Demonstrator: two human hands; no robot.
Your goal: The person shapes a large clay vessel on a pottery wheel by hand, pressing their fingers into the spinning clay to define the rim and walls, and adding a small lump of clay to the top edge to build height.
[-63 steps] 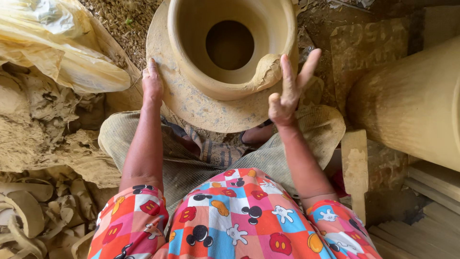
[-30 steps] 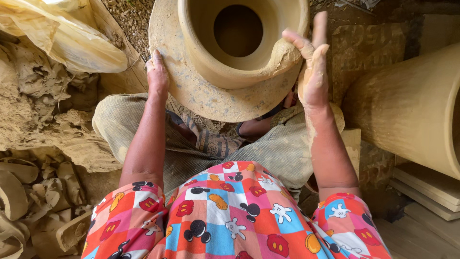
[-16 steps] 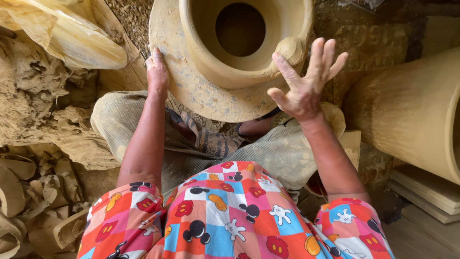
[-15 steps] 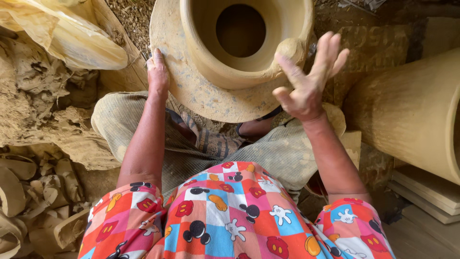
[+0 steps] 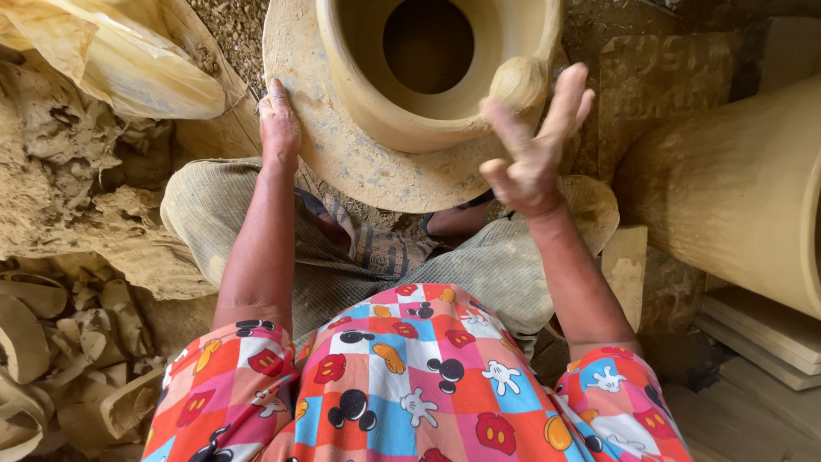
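The clay pot (image 5: 402,111) sits on a sandy round wheel (image 5: 342,162) just ahead of the potter's knees. The left hand (image 5: 279,128) lies flat on the wheel's rim, while the right hand (image 5: 534,141) hangs raised beside the pot's wall, fingers spread, empty. A small clay lump (image 5: 517,83) clings to the pot's rim near those fingers.
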